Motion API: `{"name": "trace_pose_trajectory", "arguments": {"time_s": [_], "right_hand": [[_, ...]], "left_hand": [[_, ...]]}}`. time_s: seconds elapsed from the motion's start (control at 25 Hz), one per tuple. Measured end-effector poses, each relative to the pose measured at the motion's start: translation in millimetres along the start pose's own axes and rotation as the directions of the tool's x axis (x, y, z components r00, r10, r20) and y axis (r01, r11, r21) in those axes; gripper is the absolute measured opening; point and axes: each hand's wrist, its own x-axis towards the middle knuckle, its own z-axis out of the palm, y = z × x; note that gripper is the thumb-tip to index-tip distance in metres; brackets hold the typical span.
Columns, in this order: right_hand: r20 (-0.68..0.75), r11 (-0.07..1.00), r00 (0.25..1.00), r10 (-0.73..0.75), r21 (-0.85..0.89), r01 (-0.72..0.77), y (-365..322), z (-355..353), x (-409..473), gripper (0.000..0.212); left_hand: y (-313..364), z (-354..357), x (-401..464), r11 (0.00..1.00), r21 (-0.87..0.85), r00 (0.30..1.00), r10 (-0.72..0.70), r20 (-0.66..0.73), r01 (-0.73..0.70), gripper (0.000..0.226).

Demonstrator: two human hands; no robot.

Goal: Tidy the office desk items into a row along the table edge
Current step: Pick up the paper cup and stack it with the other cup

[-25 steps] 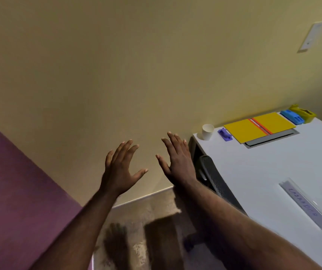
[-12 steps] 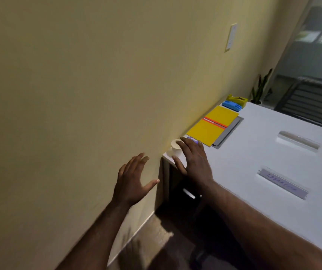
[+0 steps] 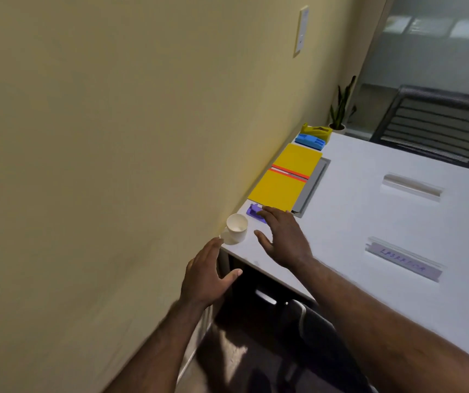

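Along the wall edge of the white table lies a row: a white paper cup, a small purple stapler, two yellow notebooks on a grey folder, a blue object and a yellow tape dispenser. My right hand hovers open over the table corner, fingertips at the purple stapler, part of which it hides. My left hand is open off the table's near corner, just below the cup, holding nothing.
The yellow wall runs close along the left of the row. Two clear name-plate holders lie further out on the table. A black chair and a potted plant stand beyond the far end. Another dark chair sits under the near edge.
My view has swung toward the table. Both hands moved forward: the right hand now reaches over the corner to the purple stapler, the left has come up beside the cup.
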Motion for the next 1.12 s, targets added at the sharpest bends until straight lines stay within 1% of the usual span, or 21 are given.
{"name": "trace_pose_trajectory", "arguments": {"time_s": [0.24,0.32,0.48,0.56,0.64,0.76,0.84,0.88,0.96,1.12], "right_hand": [[0.179,0.998,0.984,0.014,0.054,-0.024,28,53,46,0.058],[0.223,0.992,0.973,0.063,0.096,-0.086,35,73,60,0.062],[0.289,0.938,0.932,0.217,0.204,-0.282,47,107,82,0.068],[0.332,0.919,0.91,0.247,0.218,-0.329,53,120,91,0.073],[0.382,0.912,0.891,0.245,0.221,-0.346,57,128,97,0.081],[0.449,0.9,0.863,0.23,0.239,-0.365,62,140,107,0.088],[0.476,0.887,0.847,0.236,0.25,-0.388,63,146,111,0.088],[0.481,0.882,0.843,0.24,0.254,-0.396,62,149,112,0.086],[0.473,0.881,0.848,0.239,0.262,-0.395,61,151,111,0.084],[0.427,0.877,0.871,0.242,0.289,-0.385,57,133,102,0.084]], "left_hand": [[-17,43,55,0.991,-0.083,0.992,-0.101,0.072,0.107,0.082],[-22,57,73,0.974,-0.139,0.98,-0.164,0.109,0.178,0.082],[-35,82,103,0.92,-0.233,0.945,-0.28,0.169,0.315,0.081],[-42,92,118,0.881,-0.263,0.915,-0.345,0.208,0.392,0.084],[-48,103,130,0.851,-0.284,0.891,-0.377,0.255,0.441,0.088],[-55,120,144,0.83,-0.313,0.88,-0.386,0.275,0.462,0.085],[-59,130,147,0.826,-0.309,0.876,-0.398,0.273,0.472,0.082],[-60,133,148,0.832,-0.3,0.879,-0.398,0.263,0.467,0.077],[-58,134,149,0.849,-0.289,0.893,-0.389,0.225,0.442,0.066],[-45,121,143,0.874,-0.309,0.927,-0.347,0.144,0.375,0.067]]}}
